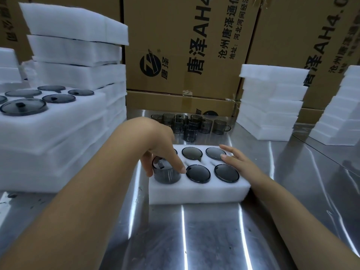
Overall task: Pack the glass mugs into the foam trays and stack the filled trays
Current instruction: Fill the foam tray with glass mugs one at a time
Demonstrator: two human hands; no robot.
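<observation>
A foam tray (194,193) lies on a steel table (194,240), close in front of the person. The left hand (161,151) pinches a smoky glass mug (166,172) between thumb and fingers. The mug stands only partly sunk in the front-left pocket. The right hand (239,162) rests flat on the tray's right side, fingers straight. If the mug is pushed in crooked, it could jam or tear the foam. Four pockets hold seated mugs; the sixth is mostly hidden. Behind the tray stand loose mugs (191,125). Left is a stack of filled trays (48,123); right, empty foam trays (272,102).
</observation>
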